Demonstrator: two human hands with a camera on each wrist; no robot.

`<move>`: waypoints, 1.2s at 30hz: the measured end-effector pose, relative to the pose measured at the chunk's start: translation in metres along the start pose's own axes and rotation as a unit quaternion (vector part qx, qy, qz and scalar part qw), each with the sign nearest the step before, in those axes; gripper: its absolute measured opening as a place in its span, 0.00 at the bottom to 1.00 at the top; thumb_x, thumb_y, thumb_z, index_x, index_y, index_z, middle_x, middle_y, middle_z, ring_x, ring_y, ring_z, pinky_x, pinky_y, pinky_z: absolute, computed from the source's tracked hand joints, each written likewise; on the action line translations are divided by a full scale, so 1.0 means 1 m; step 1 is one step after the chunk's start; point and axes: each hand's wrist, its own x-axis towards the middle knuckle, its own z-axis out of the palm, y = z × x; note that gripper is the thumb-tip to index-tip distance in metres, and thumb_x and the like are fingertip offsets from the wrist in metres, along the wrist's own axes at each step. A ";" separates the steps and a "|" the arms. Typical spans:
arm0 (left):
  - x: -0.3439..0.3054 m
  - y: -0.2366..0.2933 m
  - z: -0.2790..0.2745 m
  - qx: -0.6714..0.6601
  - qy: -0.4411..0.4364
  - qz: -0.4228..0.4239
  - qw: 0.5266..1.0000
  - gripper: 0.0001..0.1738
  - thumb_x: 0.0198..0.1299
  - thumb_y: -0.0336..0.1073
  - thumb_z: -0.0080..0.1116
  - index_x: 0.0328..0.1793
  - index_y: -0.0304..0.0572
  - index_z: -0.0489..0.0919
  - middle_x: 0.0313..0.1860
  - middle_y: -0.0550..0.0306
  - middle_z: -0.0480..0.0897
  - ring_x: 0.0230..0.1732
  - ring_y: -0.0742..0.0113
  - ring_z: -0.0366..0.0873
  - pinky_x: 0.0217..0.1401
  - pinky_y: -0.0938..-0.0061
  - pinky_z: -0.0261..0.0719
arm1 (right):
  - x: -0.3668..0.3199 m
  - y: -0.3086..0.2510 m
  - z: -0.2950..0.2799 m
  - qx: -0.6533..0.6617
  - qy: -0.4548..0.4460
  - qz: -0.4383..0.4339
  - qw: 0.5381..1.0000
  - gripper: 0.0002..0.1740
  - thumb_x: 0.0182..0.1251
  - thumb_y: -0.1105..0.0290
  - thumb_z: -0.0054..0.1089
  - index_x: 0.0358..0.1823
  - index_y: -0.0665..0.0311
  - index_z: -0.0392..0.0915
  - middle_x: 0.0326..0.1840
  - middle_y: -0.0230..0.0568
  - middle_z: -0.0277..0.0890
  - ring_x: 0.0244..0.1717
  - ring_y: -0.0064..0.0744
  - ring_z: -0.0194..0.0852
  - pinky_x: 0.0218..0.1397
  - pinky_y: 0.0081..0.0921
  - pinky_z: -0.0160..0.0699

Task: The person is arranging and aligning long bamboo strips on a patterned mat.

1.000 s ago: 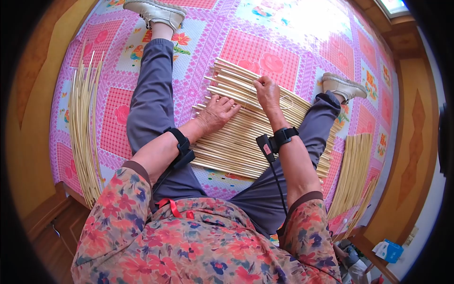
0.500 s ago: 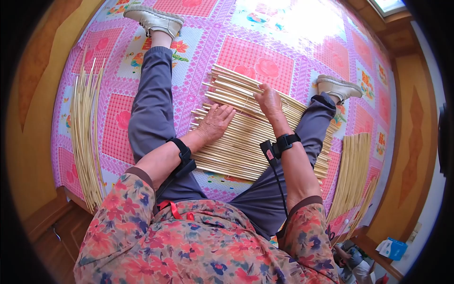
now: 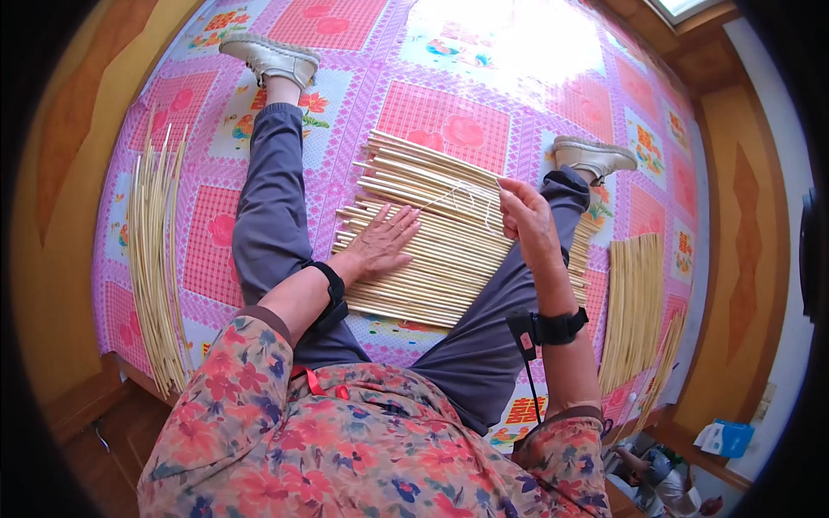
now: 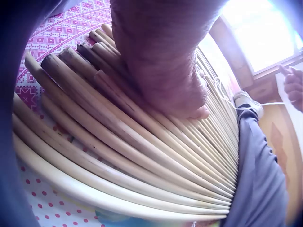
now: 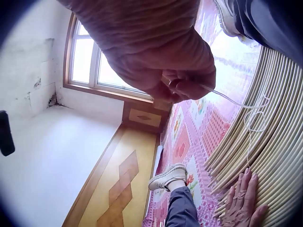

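A row of pale reed-like stalks lies side by side between the person's spread legs. The left hand rests flat on its left part, fingers extended across the stalks. In the left wrist view, the stalk ends fan out beneath this hand. Raised over the right side, the right hand pinches a white string between thumb and curled fingers. From there the string runs in loose loops over the stalks toward the left hand's fingertips, as the right wrist view shows.
A bundle of thin stalks lies left of the left leg. More stalks lie to the right, beyond the right leg. A patterned pink cover spreads underneath. A blue-and-white packet sits at lower right.
The right hand has drawn back and to the right, pulling the string out from the stalks. The left hand has shifted slightly nearer the body and its fingers now lie flatter.
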 end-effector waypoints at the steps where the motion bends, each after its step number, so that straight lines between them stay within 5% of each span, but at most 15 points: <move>1: 0.000 -0.001 0.004 0.014 0.005 0.004 1.000 0.37 0.56 0.54 0.42 0.67 0.38 0.55 0.71 0.50 0.47 0.73 0.60 0.37 0.72 0.59 0.29 | -0.008 -0.004 -0.004 0.018 -0.001 0.000 1.000 0.17 0.63 0.69 0.48 0.50 0.70 0.66 0.24 0.25 0.61 0.17 0.08 0.51 0.16 0.10 0.51; 8: 0.005 0.000 -0.007 -0.023 -0.030 -0.016 0.999 0.35 0.57 0.54 0.42 0.65 0.38 0.57 0.70 0.48 0.48 0.72 0.59 0.38 0.71 0.57 0.30 | -0.070 0.002 -0.011 0.020 0.042 -0.031 0.998 0.14 0.64 0.68 0.47 0.47 0.68 0.69 0.23 0.27 0.61 0.16 0.10 0.52 0.15 0.10 0.53; 9: 0.006 0.001 -0.010 -0.008 0.014 -0.003 1.000 0.30 0.57 0.49 0.45 0.61 0.38 0.63 0.66 0.47 0.57 0.70 0.56 0.48 0.69 0.57 0.42 | -0.079 0.006 -0.012 0.010 0.044 -0.027 0.999 0.14 0.64 0.68 0.47 0.47 0.68 0.69 0.23 0.28 0.62 0.16 0.10 0.53 0.15 0.10 0.54; 12: 0.009 -0.009 -0.026 -0.044 0.087 -0.001 0.995 0.21 0.54 0.40 0.47 0.53 0.38 0.69 0.57 0.48 0.68 0.62 0.55 0.60 0.63 0.59 0.55 | -0.103 0.013 -0.017 0.022 0.049 -0.010 0.998 0.15 0.65 0.67 0.47 0.49 0.67 0.68 0.23 0.28 0.62 0.16 0.11 0.53 0.16 0.11 0.55; 13: 0.009 -0.012 -0.031 -0.011 0.166 0.000 0.986 0.14 0.51 0.32 0.47 0.44 0.38 0.74 0.46 0.51 0.74 0.52 0.56 0.69 0.53 0.63 0.65 | -0.111 0.015 -0.018 0.030 0.052 -0.005 0.998 0.14 0.64 0.68 0.47 0.48 0.67 0.68 0.23 0.27 0.62 0.16 0.10 0.52 0.16 0.10 0.55; 17: 0.005 -0.043 -0.046 0.013 0.149 0.016 0.989 0.10 0.48 0.27 0.46 0.37 0.37 0.74 0.38 0.50 0.76 0.44 0.54 0.73 0.46 0.65 0.70 | -0.138 0.019 -0.005 0.001 -0.004 0.008 1.000 0.11 0.64 0.70 0.47 0.45 0.67 0.70 0.20 0.25 0.61 0.15 0.10 0.52 0.17 0.10 0.54; 23: 0.019 -0.050 -0.045 0.012 0.091 -0.009 0.996 0.09 0.49 0.27 0.45 0.36 0.38 0.75 0.37 0.52 0.75 0.44 0.54 0.73 0.48 0.64 0.71 | -0.167 0.010 0.015 -0.038 -0.160 0.055 0.985 0.09 0.63 0.71 0.50 0.42 0.66 0.72 0.18 0.22 0.61 0.17 0.11 0.57 0.19 0.11 0.57; 30: 0.018 -0.053 -0.027 -0.008 0.114 -0.030 0.993 0.14 0.53 0.29 0.43 0.45 0.38 0.75 0.48 0.49 0.75 0.51 0.54 0.72 0.53 0.66 0.70 | -0.132 0.077 -0.019 -0.261 -0.015 -0.024 0.965 0.08 0.61 0.70 0.52 0.41 0.63 0.74 0.18 0.23 0.62 0.16 0.10 0.57 0.18 0.11 0.58; 31: 0.015 -0.054 -0.027 0.000 0.102 -0.025 0.994 0.17 0.54 0.31 0.43 0.50 0.38 0.72 0.52 0.50 0.72 0.54 0.55 0.69 0.55 0.66 0.67 | -0.128 0.083 -0.024 -0.160 0.004 0.026 0.987 0.08 0.60 0.71 0.51 0.41 0.63 0.74 0.18 0.25 0.64 0.16 0.11 0.57 0.19 0.12 0.60; 36: 0.005 -0.050 -0.019 0.073 0.122 -0.015 0.990 0.19 0.55 0.30 0.41 0.54 0.39 0.69 0.56 0.50 0.70 0.58 0.54 0.65 0.59 0.64 0.62 | -0.122 0.101 -0.029 -0.208 0.046 -0.030 0.977 0.09 0.61 0.71 0.51 0.41 0.62 0.75 0.20 0.28 0.68 0.17 0.13 0.60 0.19 0.14 0.63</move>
